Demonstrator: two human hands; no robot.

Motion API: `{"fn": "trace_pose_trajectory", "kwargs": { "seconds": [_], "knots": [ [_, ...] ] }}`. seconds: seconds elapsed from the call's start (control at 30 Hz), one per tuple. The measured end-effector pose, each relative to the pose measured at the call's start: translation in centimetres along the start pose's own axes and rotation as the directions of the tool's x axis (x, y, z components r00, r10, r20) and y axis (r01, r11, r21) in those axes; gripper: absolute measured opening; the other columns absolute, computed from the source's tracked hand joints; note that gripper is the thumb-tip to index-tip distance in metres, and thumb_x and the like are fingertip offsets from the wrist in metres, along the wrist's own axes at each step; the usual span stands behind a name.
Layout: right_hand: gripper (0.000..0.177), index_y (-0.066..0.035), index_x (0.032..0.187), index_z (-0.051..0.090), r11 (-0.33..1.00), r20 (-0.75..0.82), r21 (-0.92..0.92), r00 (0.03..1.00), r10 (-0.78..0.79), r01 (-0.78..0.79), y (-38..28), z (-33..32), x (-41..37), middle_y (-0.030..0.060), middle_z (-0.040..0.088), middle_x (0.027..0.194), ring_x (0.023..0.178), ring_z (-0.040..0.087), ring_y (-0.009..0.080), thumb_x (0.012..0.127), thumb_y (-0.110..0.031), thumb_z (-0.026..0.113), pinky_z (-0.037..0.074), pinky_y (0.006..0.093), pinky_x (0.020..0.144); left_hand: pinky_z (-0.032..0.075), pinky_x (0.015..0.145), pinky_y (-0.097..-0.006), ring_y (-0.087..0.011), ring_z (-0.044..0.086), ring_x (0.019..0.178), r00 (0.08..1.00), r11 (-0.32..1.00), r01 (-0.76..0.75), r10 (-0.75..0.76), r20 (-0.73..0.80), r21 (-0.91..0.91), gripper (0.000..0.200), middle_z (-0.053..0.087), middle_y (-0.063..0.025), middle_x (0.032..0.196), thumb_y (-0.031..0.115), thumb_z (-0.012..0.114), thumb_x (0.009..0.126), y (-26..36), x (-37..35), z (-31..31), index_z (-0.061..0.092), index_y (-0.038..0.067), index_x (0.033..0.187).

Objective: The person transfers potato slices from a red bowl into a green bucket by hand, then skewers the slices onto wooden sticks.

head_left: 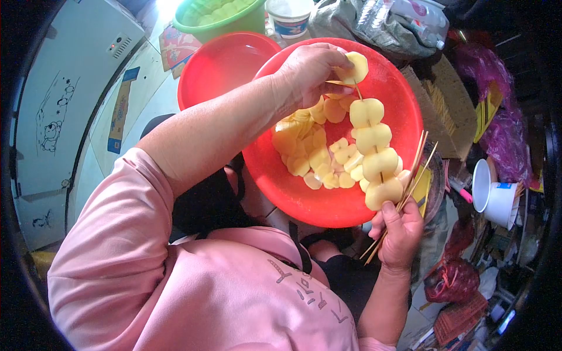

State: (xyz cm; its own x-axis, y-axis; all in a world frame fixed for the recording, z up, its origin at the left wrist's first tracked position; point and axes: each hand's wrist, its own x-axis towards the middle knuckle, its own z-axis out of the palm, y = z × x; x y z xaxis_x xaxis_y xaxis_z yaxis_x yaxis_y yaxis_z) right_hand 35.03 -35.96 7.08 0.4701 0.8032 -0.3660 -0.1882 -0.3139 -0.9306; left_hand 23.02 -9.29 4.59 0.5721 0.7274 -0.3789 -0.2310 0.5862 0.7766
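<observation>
My left hand (313,73) pinches a pale yellow slice (353,68), probably potato, at the far tip of a thin wooden skewer. Several more slices are threaded below it; one threaded slice (373,138) sits mid-row, with small gaps between the pieces. Closed around the skewer's near end is my right hand (401,231), which also grips several bare wooden skewers (418,169) fanning out to the right. Beneath both hands stands a large red basin (281,193). Loose yellow slices (316,155) lie heaped inside it, partly hidden by the skewered row.
Behind is another red basin (225,58), beside a green tub (196,24) of pale slices and a white bucket (291,27). To the right are a cardboard box (456,126), a white cup (500,202) and a red mesh bag (451,282). A white appliance (82,76) stands left.
</observation>
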Motion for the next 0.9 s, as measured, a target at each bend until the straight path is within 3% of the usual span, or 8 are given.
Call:
{"fn": "trace_pose_trajectory", "kwargs": {
  "seconds": [0.1, 0.17, 0.3, 0.5, 0.63, 0.73, 0.8, 0.9],
  "knots": [
    [0.019, -0.002, 0.102, 0.054, 1.0, -0.007, 0.0, 1.0, 0.011, -0.011, 0.0, 0.0, 0.0, 0.0024, 0.057, 0.062, 0.043, 0.048, 0.0062, 0.089, -0.015, 0.057, 0.038, 0.0174, 0.04, 0.055, 0.069, -0.035, -0.0243, 0.062, 0.081, 0.997, 0.995, -0.07, 0.067, 0.046, 0.068, 0.02, 0.058, -0.0111, 0.09, 0.006, 0.061, 0.076, -0.1, -0.7, 0.3, 0.055, 0.001, 0.094],
    [0.018, -0.002, 0.102, 0.054, 1.0, -0.014, -0.009, 1.0, 0.013, -0.013, 0.0, 0.1, 0.0, 0.0023, 0.057, 0.062, 0.044, 0.048, 0.0061, 0.089, -0.014, 0.057, 0.038, 0.0173, 0.04, 0.053, 0.076, -0.0367, -0.0221, 0.064, 0.083, 0.998, 0.987, -0.058, 0.053, 0.04, 0.151, 0.009, 0.061, -0.0078, 0.085, 0.009, 0.054, 0.081, -0.1, -1.5, 0.9, 0.057, 0.006, 0.088],
    [0.016, -0.003, 0.102, 0.054, 0.998, -0.045, -0.051, 0.999, 0.02, -0.022, 0.0, 0.4, 0.0, 0.0021, 0.057, 0.063, 0.045, 0.049, 0.006, 0.089, -0.012, 0.056, 0.039, 0.0176, 0.041, 0.053, 0.076, -0.0372, -0.0228, 0.064, 0.08, 0.996, 0.995, 0.087, -0.088, 0.005, 0.057, 0.011, 0.063, -0.0107, 0.087, 0.012, 0.054, 0.082, -0.6, -1.0, 1.0, 0.057, 0.005, 0.089],
    [0.015, -0.003, 0.101, 0.053, 0.992, -0.006, -0.125, 1.0, 0.001, -0.001, 0.0, 0.4, -0.1, 0.0021, 0.058, 0.065, 0.047, 0.05, 0.0058, 0.089, -0.012, 0.055, 0.04, 0.0183, 0.043, 0.054, 0.071, -0.0355, -0.0223, 0.065, 0.078, 0.996, 0.997, 0.052, -0.047, -0.077, 0.058, 0.014, 0.064, -0.0111, 0.088, 0.012, 0.053, 0.084, -0.6, -1.3, 1.3, 0.058, 0.002, 0.093],
    [0.015, -0.003, 0.101, 0.053, 0.991, -0.007, -0.131, 1.0, -0.003, 0.003, 0.0, 0.6, -0.2, 0.002, 0.058, 0.065, 0.047, 0.05, 0.0055, 0.089, -0.012, 0.055, 0.04, 0.0181, 0.043, 0.054, 0.071, -0.0356, -0.0225, 0.065, 0.079, 0.998, 0.997, 0.052, -0.049, -0.04, 0.061, 0.017, 0.065, -0.0116, 0.09, 0.013, 0.054, 0.085, -0.8, -0.8, 0.9, 0.058, 0.003, 0.098],
    [0.015, -0.004, 0.101, 0.053, 0.991, -0.03, -0.134, 1.0, 0.005, -0.009, 0.3, 0.7, -0.2, 0.0019, 0.058, 0.066, 0.048, 0.05, 0.0056, 0.089, -0.012, 0.055, 0.04, 0.0181, 0.043, 0.054, 0.072, -0.037, -0.0235, 0.065, 0.079, 0.99, 0.986, 0.136, -0.139, 0.022, 0.092, 0.019, 0.065, -0.012, 0.094, 0.015, 0.054, 0.086, -0.9, -0.6, 0.5, 0.058, 0.003, 0.101],
    [0.015, -0.004, 0.101, 0.053, 0.991, -0.033, -0.134, 0.999, 0.013, -0.017, 0.4, 0.6, -0.2, 0.0018, 0.059, 0.068, 0.049, 0.05, 0.0056, 0.089, -0.011, 0.056, 0.04, 0.018, 0.043, 0.053, 0.064, -0.0363, -0.0229, 0.064, 0.074, 0.985, 0.974, 0.166, -0.171, 0.023, 0.152, 0.018, 0.063, -0.0128, 0.086, 0.013, 0.06, 0.081, -0.9, -0.9, 0.5, 0.061, -0.002, 0.091],
    [0.015, -0.004, 0.101, 0.053, 0.989, -0.017, -0.147, 1.0, 0.021, -0.023, 0.4, 0.4, -0.2, 0.0017, 0.059, 0.07, 0.049, 0.051, 0.0056, 0.088, -0.01, 0.056, 0.04, 0.018, 0.043, 0.053, 0.064, -0.0363, -0.0225, 0.063, 0.07, 0.976, 0.956, 0.205, -0.215, 0.026, 0.21, 0.018, 0.063, -0.012, 0.085, 0.015, 0.062, 0.08, -1.0, -1.2, 0.5, 0.062, -0.001, 0.088]
  ]
}}
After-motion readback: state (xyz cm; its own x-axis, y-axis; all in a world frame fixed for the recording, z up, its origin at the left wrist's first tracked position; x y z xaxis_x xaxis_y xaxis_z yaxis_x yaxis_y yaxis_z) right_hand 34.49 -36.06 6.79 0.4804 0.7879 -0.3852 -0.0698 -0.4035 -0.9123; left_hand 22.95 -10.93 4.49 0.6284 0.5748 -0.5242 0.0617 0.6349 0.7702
